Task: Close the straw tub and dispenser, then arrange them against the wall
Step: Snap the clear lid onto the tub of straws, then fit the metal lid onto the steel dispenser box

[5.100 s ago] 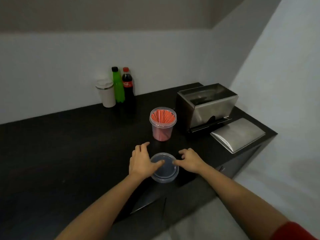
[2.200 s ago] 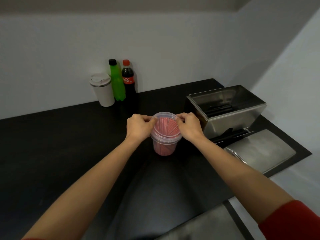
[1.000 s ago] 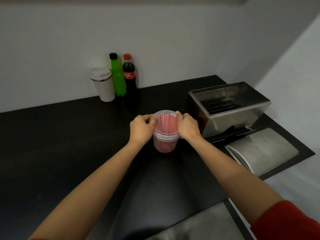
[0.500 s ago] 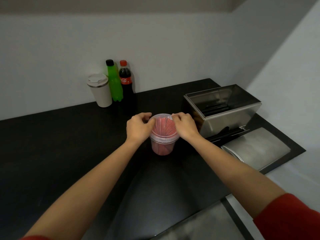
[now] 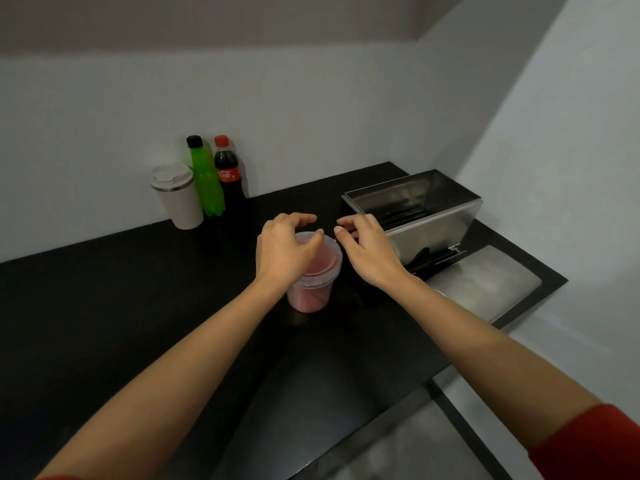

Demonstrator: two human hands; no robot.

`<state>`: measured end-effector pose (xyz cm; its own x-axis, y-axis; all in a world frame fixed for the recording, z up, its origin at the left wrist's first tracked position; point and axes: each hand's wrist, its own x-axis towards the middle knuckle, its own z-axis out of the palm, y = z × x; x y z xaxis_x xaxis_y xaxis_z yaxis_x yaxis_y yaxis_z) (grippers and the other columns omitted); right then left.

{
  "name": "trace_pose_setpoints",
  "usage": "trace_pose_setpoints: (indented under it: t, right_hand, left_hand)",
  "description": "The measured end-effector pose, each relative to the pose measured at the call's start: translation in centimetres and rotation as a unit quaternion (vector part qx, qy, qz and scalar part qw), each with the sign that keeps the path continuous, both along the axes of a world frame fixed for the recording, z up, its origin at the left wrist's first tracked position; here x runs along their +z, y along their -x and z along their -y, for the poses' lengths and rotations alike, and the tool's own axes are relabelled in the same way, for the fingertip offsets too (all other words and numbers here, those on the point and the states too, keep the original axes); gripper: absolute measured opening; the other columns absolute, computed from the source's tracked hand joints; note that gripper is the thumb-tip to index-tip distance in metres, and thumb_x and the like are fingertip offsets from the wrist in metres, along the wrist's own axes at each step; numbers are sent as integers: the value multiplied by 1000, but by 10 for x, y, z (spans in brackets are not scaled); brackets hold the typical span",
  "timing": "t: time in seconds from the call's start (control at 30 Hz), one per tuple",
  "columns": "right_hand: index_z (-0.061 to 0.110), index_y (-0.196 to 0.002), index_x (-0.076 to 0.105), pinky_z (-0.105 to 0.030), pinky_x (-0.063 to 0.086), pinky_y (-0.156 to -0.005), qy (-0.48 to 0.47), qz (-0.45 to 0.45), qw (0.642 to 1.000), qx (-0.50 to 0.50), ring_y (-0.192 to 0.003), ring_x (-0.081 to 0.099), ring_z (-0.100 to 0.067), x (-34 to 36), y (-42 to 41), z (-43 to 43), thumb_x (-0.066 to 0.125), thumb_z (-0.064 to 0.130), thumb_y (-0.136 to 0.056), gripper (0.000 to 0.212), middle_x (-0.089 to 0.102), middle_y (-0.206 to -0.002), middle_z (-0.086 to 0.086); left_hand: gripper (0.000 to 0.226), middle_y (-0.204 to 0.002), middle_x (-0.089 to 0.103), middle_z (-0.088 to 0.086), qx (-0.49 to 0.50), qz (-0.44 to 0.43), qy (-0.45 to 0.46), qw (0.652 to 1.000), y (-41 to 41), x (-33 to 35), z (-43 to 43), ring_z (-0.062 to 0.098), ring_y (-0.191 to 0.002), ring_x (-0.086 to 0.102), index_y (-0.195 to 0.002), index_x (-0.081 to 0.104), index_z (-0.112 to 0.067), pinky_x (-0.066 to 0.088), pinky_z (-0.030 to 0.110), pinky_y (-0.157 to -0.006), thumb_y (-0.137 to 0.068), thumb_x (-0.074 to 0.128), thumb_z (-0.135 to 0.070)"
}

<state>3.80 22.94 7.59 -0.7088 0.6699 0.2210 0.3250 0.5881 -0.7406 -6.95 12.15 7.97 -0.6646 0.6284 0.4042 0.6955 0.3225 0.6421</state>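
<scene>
- The see-through plastic tub of red straws (image 5: 309, 289) stands in the middle of the black counter (image 5: 104, 306), with its clear lid (image 5: 323, 261) on top.
- The left hand (image 5: 285, 252) rests over the lid, fingers loose and spread, not squeezing.
- The right hand (image 5: 369, 252) floats just beside the tub, fingers apart, holding nothing.
- The shiny metal box dispenser (image 5: 420, 216) sits open near the counter's right edge, its flat metal cover (image 5: 485, 282) lying in front.
</scene>
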Motion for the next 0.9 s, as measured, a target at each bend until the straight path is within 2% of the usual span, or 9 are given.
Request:
trace_pose_setpoints:
  t: [0.17,0.3,0.43,0.53,0.63,0.77,0.9]
  right_hand:
    - [15,-125,55,-38,45,-100,-35,4,999,11,-117,51,-15,3,-42,-1,49,34,-94,36,52,-123,-3]
    - [15,-122,57,-38,45,-100,-42,4,999,3,-115,52,-16,3,-86,-7,51,35,-93,36,53,-121,-3]
    - [14,-120,58,-38,44,-99,-34,24,999,-23,-114,52,-18,-3,-131,-17,53,35,-92,36,54,-120,-5]
    - [14,-120,59,-36,43,-100,-26,35,998,-39,-114,51,-20,-12,-160,-25,54,36,-91,37,54,-119,-5]
    - [13,-120,59,-26,40,-97,-24,48,997,-60,-115,52,-18,-18,-185,-32,55,36,-91,37,54,-120,-6]
    - [13,-122,57,-37,41,-102,-13,69,995,-76,-119,49,-20,-25,-212,-41,53,37,-91,39,52,-124,-7]
    - [12,-127,54,-35,38,-104,-5,88,992,-91,-124,46,-21,-30,-229,-56,53,36,-92,43,50,-130,-9]
  left_hand:
    - [40,-121,62,-2,-18,-25,-11,999,-35,1,-3,13,-112,54,-123,58,-23,42,26,-91,-85,61,-36]
    - [48,-120,62,-3,-37,-5,-30,999,-73,1,0,6,-111,54,-128,51,-23,46,34,-97,-83,65,-34]
    - [51,-120,59,-1,-70,4,-9,997,-116,-6,-2,9,-110,54,-130,49,-20,44,23,-87,-83,67,-30]
    - [51,-120,58,-1,-92,6,4,996,-145,-16,-6,10,-110,54,-129,49,-22,48,26,-89,-82,66,-33]
    - [50,-120,56,-2,-102,30,17,994,-169,-25,-13,12,-110,54,-128,50,-22,50,31,-90,-81,66,-34]
    - [52,-124,54,0,-100,58,31,993,-193,-34,-28,15,-113,53,-129,49,-22,50,37,-93,-82,67,-33]
    - [55,-128,52,1,-102,71,57,991,-204,-42,-48,16,-116,51,-132,47,-22,49,38,-96,-82,68,-34]
